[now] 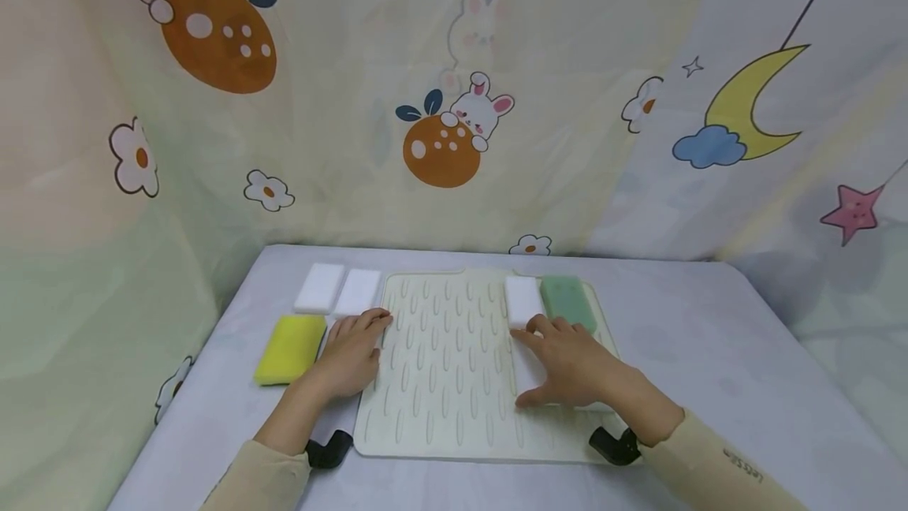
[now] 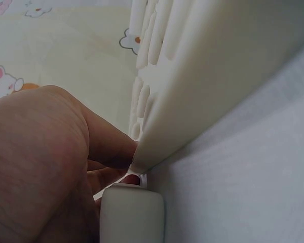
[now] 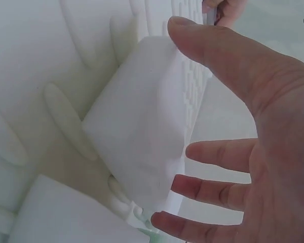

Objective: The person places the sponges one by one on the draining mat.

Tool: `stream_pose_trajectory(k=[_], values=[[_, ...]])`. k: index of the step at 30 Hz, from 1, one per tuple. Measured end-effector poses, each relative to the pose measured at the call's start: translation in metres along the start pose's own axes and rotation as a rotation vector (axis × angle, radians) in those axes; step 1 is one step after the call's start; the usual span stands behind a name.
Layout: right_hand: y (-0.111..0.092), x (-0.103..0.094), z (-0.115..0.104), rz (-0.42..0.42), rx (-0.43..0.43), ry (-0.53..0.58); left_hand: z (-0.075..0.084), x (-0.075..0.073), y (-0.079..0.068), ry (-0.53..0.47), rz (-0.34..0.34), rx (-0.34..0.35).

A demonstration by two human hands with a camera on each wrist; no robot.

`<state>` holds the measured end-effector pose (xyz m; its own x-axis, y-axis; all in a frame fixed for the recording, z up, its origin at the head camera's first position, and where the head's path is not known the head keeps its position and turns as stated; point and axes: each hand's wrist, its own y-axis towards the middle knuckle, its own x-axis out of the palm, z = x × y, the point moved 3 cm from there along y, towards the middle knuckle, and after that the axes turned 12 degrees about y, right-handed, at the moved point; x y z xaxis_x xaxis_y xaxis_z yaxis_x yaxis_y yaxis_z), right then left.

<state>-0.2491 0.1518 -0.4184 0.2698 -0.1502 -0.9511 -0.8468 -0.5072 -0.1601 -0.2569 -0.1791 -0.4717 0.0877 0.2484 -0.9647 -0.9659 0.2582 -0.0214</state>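
Observation:
A cream ribbed mat [image 1: 454,369] lies on the table. At its left edge is my left hand [image 1: 351,353], fingers extended and fingertips touching the rim; a white sponge block [image 2: 131,215] is below that hand in the left wrist view. My right hand [image 1: 574,361] is over the mat's right side, thumb and fingers spread around a white sponge [image 3: 142,116]. Its fingertips are close to the sponge's sides without curling round it. Just beyond, another white sponge [image 1: 523,300] and a green sponge [image 1: 567,302] sit side by side on the mat.
Left of the mat lie two white sponges [image 1: 319,288] and a yellow sponge [image 1: 289,349] with a dark underside. A cartoon-printed curtain [image 1: 340,140] hangs behind the table. Black curved pieces [image 1: 329,449] are at both wrists.

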Motion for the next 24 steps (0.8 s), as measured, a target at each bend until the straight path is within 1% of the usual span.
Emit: stream_pose_trajectory(k=[4, 12, 18, 24], values=[[-0.002, -0.002, 0.003, 0.013, 0.008, 0.027, 0.0, 0.001, 0.0, 0.002, 0.002, 0.002], [-0.008, -0.009, 0.016, 0.093, -0.016, 0.095, 0.001, -0.001, -0.001, -0.003, 0.003, 0.003], [-0.011, -0.016, 0.026, 0.157, -0.024, 0.231, 0.001, 0.0, 0.0, -0.004, 0.0, -0.001], [-0.016, -0.02, 0.035, 0.21, -0.075, 0.324, 0.001, 0.003, 0.001, 0.003, 0.002, 0.003]])
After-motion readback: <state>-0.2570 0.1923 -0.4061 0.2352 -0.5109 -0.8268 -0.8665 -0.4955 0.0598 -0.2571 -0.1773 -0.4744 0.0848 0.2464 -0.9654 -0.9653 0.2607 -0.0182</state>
